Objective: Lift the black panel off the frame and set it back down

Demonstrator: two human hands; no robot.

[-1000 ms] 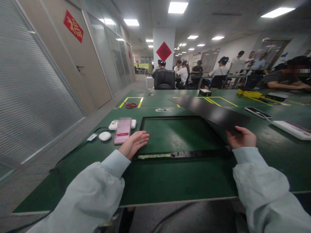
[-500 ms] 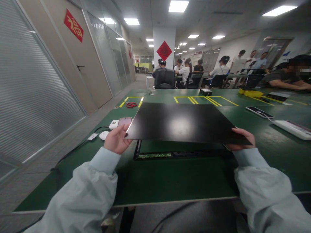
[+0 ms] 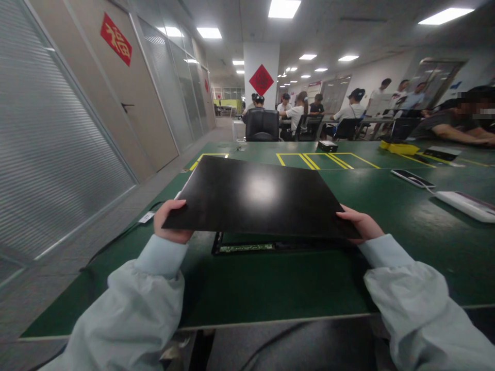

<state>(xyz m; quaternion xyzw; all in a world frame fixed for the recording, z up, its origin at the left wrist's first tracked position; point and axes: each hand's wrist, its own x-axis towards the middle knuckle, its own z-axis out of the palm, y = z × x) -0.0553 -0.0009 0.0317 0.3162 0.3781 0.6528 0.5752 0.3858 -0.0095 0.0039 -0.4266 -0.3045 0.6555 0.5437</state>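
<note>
Both of my hands hold a large flat black panel (image 3: 255, 198) level above the green table (image 3: 270, 288). My left hand (image 3: 170, 222) grips its near left corner. At the near right corner my right hand (image 3: 359, 223) clasps the edge. Under the panel lies a black rectangular frame (image 3: 266, 248) on the table; only its near edge shows, with a green circuit strip on it. The panel hides the rest of the frame.
A phone (image 3: 412, 179) and a white flat device (image 3: 464, 206) lie at the right. A cable and small white tag (image 3: 146, 217) sit at the left. Yellow marked boxes (image 3: 309, 158) and a black office chair (image 3: 262, 126) are farther back. Several people sit at tables beyond.
The right hand swung the black panel from the right over the frame. My left hand left the table and took the panel's left corner. The panel now covers the phone and white items at left.
</note>
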